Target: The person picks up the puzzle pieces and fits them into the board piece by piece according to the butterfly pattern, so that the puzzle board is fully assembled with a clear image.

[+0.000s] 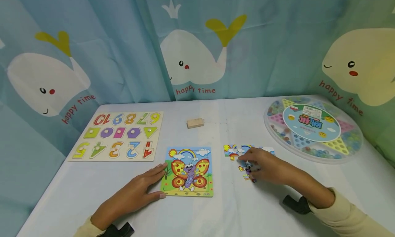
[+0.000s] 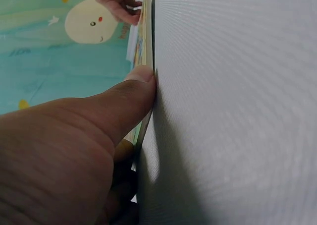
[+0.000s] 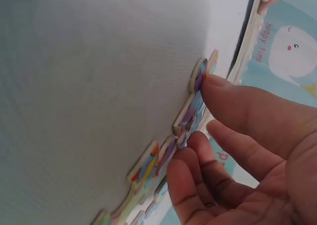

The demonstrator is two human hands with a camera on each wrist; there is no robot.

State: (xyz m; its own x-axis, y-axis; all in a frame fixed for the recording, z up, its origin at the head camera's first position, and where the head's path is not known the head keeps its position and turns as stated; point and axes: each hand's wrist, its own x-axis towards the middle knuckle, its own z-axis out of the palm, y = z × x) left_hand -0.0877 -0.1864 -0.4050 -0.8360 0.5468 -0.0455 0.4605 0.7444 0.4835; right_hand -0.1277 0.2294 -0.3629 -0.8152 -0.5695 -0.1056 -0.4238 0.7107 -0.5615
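A square butterfly picture board (image 1: 197, 161) lies flat on the table. My left hand (image 1: 139, 187) rests at its left side, fingers fairly straight, with the thumb (image 2: 133, 91) against the board's edge. To the right, my right hand (image 1: 271, 165) is over a cluster of butterfly jigsaw pieces. Its thumb (image 3: 223, 88) and curled fingers pinch a purple and blue jigsaw piece (image 3: 198, 76) at table level. A strip of sky and rainbow pieces (image 1: 227, 149) lies just beyond that hand, partly hidden by it. More pieces (image 3: 143, 163) show beside the fingers in the right wrist view.
A number and shape peg board (image 1: 123, 127) lies at the back left. Near the back middle sits a small wooden block (image 1: 195, 123). A round marble game box (image 1: 311, 125) stands at the back right, before a whale-print curtain (image 1: 271, 59).
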